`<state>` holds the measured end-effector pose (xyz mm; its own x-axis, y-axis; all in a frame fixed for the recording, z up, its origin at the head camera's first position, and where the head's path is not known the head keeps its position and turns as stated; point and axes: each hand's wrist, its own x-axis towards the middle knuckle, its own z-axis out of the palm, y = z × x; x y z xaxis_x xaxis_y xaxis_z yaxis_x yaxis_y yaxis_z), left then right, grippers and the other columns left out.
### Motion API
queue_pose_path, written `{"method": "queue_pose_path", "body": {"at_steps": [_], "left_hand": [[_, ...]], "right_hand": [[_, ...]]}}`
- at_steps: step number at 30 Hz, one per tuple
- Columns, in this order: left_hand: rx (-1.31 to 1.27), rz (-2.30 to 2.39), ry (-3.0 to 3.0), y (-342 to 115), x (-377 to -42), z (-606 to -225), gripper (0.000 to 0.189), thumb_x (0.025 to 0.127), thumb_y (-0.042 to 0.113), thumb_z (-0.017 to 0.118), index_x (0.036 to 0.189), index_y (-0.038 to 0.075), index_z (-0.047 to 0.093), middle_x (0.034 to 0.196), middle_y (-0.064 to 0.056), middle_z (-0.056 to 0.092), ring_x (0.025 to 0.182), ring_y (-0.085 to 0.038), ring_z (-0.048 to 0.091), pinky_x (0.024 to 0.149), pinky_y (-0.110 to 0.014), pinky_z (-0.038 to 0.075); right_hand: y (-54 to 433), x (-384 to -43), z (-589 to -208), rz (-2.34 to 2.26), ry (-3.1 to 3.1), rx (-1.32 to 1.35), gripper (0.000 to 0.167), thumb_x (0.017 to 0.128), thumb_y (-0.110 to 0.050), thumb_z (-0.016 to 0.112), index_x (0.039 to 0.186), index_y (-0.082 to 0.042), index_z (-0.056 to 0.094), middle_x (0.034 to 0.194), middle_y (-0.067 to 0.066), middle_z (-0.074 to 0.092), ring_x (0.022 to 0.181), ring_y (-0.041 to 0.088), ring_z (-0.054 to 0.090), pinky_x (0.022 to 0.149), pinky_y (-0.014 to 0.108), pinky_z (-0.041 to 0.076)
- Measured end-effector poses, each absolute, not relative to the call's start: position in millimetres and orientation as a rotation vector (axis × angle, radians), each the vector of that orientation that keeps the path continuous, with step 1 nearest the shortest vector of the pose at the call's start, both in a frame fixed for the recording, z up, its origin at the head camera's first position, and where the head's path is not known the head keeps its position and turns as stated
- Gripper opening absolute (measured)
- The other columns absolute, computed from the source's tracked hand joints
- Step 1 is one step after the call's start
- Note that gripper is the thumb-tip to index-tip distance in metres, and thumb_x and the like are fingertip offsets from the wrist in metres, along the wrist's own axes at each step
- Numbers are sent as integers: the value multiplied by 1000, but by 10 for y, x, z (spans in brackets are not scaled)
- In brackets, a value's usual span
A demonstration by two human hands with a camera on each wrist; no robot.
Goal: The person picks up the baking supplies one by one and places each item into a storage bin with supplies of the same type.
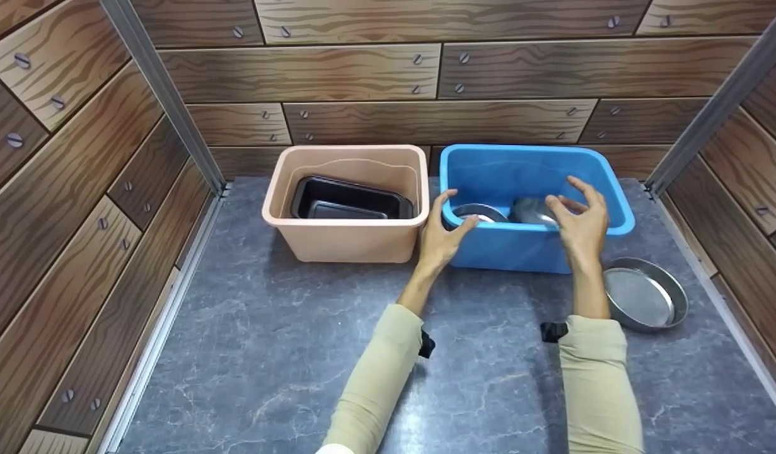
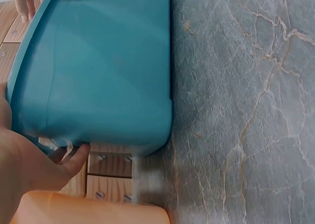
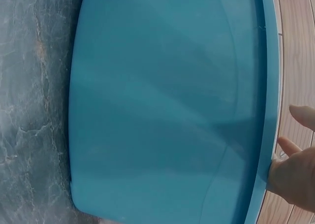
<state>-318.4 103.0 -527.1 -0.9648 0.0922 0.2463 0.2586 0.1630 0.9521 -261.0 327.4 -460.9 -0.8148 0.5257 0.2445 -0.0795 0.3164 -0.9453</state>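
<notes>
My left hand [image 1: 439,239] grips the front left corner of a blue plastic bin [image 1: 507,249], thumb over the front rim and fingers along the left side. My right hand [image 1: 583,227] hovers over the bin's front right rim, thumb and fingers spread apart with nothing between them. In the right wrist view the heel of the right hand [image 3: 295,177] lies right at the rim. Inside the blue bin are a round metal pan [image 1: 482,212] near the left corner and a dark metal pan [image 1: 534,210] beside it, both partly hidden by the front wall.
A peach plastic bin [image 1: 350,239] stands left of the blue one, holding a black loaf pan [image 1: 353,194]. On the grey marbled surface [image 1: 268,353], a round cake pan [image 1: 643,295] lies beside the right wrist. Wood-patterned walls [image 1: 362,75] enclose the back and sides.
</notes>
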Motion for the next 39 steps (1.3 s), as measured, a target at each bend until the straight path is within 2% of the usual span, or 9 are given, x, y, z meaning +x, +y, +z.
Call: {"method": "queue_pose_path", "body": {"at_steps": [5,14,25,33,39], "left_hand": [[-335,-1927,-2309,1028,-3199,-5248,69,88,46,81,149,33,52,156,9,49,140,-12,47,115,-37,38],[-344,-1933,-2320,1034,-3224,-5181,67,89,48,80,148,37,51,158,9,47,142,-12,44,117,-38,37],[-346,-1949,-2286,1037,-3214,-5203,67,89,44,81,149,34,52,157,9,49,141,-11,46,116,-35,37],[-346,-1945,-2288,1020,-3175,-5235,69,89,41,82,150,28,53,157,5,49,142,-15,46,117,-39,37],[-341,-1953,-2299,1027,-3167,-5246,67,90,43,80,150,31,52,158,5,48,141,-14,46,116,-40,38]], "right_hand": [[3275,-2609,-4626,1617,-1944,-336,53,96,-12,75,146,-16,61,154,11,44,116,16,64,90,22,55],[3296,-2649,-4642,1623,-1820,-259,52,94,-4,75,144,-8,61,144,11,55,112,20,65,87,20,54],[3296,-2644,-4681,1643,-1794,-226,52,94,-2,74,144,-9,61,140,8,57,115,25,65,88,22,54],[3251,-2591,-4711,1632,-1783,-216,53,94,0,73,145,0,57,138,9,60,115,27,65,92,22,54],[3151,-2475,-4570,1672,-1756,-200,50,93,5,72,142,5,58,134,8,60,116,34,63,89,20,54]]}}
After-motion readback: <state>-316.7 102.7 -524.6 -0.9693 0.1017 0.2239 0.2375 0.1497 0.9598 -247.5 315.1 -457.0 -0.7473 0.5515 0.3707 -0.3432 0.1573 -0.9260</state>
